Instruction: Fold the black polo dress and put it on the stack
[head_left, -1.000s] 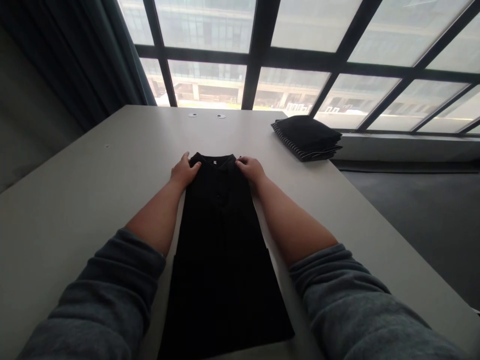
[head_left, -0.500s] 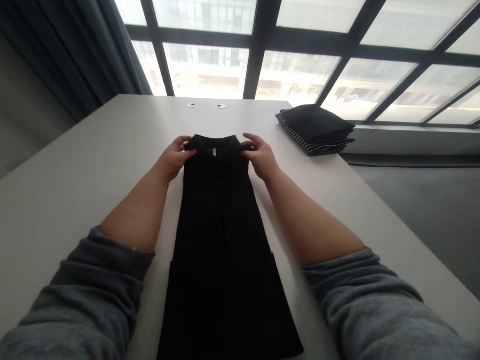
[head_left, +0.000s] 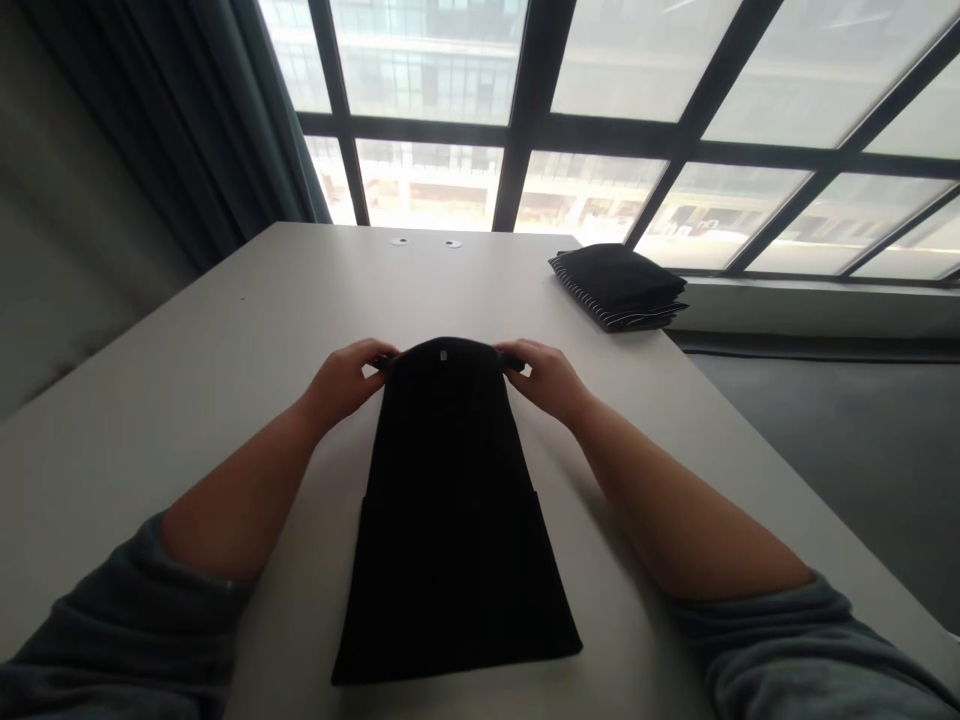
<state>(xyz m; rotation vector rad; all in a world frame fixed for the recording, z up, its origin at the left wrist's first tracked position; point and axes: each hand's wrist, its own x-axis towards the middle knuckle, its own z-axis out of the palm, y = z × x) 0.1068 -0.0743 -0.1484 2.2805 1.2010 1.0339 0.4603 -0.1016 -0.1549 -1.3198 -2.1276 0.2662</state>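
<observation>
Pale counter (head_left: 225, 340) runs to a big gridded window (head_left: 600, 100); both hands, left (head_left: 345, 378) and right (head_left: 546, 375), pinch the black shirt (head_left: 450, 500) on it; folded striped pile (head_left: 619, 285) right of the shirt; dark curtain (head_left: 187, 120) left.

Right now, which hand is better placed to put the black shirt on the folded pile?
Right, probably. The right hand pinches the black shirt at its far right corner, and the folded pile lies on that side of the table. The left hand holds the opposite corner, farther away.

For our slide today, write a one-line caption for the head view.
Both hands, left and right, pinch the far edge of a black garment on a white table.
</observation>
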